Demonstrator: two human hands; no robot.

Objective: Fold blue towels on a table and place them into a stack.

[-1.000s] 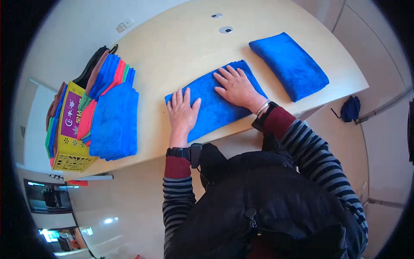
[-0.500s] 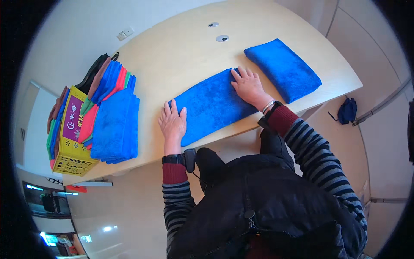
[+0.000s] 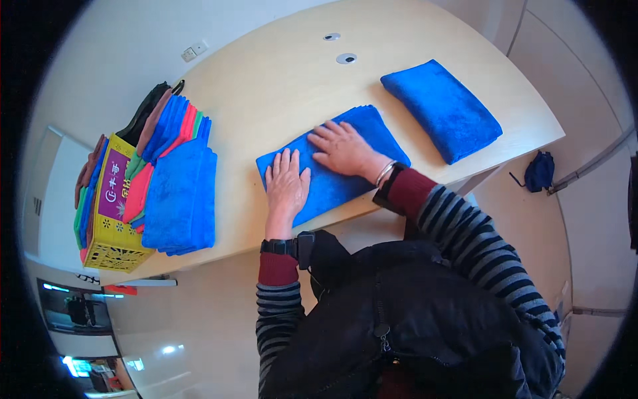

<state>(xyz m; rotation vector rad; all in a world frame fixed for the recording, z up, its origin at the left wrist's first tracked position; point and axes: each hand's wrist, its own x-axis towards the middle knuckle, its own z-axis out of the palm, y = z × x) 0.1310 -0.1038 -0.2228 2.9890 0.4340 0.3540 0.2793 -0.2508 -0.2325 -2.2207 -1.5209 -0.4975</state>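
A folded blue towel (image 3: 364,174) lies flat near the front edge of the table. On its left part rests my left hand (image 3: 287,186), palm down with fingers stretched out. My right hand (image 3: 342,149) is spread flat over the towel's middle, fingers pointing left, a bangle at the wrist. Another folded blue towel (image 3: 444,110) lies apart to the right, thicker-looking with rounded edges. Neither hand touches that one.
At the table's left end stands a yellow plastic crate (image 3: 118,249) packed with folded towels in several colours. Blue towels (image 3: 181,199) hang over its side. Two round cable grommets (image 3: 346,59) sit in the light wooden tabletop (image 3: 286,86). A dark blue bag (image 3: 539,171) is by the wall.
My right hand has slid left from the towel's right end to its middle. My left hand has moved inward from the left edge onto the towel.
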